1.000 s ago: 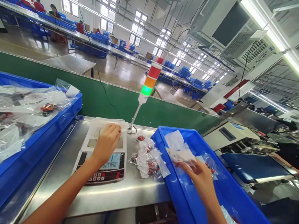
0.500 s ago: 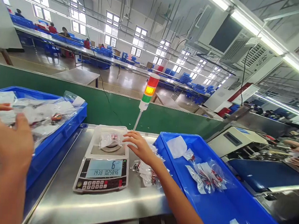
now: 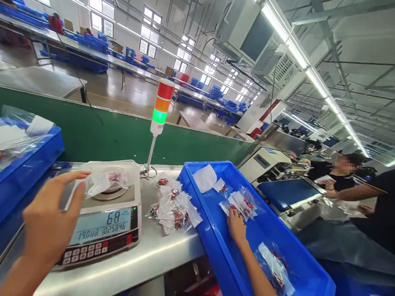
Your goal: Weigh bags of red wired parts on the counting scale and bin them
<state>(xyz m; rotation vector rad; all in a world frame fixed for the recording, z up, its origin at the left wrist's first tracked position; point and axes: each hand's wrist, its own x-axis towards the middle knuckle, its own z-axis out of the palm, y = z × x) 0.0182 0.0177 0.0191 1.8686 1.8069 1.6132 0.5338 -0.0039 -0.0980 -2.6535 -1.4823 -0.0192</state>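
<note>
My left hand (image 3: 53, 215) hovers in front of the digital scale (image 3: 104, 225), fingers spread and holding nothing. A clear plastic bag with small red parts (image 3: 108, 181) lies on the scale's round pan. My right hand (image 3: 236, 225) reaches into the blue bin on the right (image 3: 212, 246), its fingers resting on a bunch of small bagged parts (image 3: 239, 203); I cannot see whether they grip it. A loose pile of similar bags (image 3: 173, 206) lies on the steel bench between scale and bin.
A signal tower lamp (image 3: 160, 106), lit green, stands behind the scale. Another blue bin of bags (image 3: 28, 157) sits at left. A green conveyor belt (image 3: 118, 135) runs behind the bench. A co-worker (image 3: 345, 167) works at a machine on the right.
My left hand came from the left bin to the front of the scale. My right hand left the scale and went into the right bin. The view shifted right.
</note>
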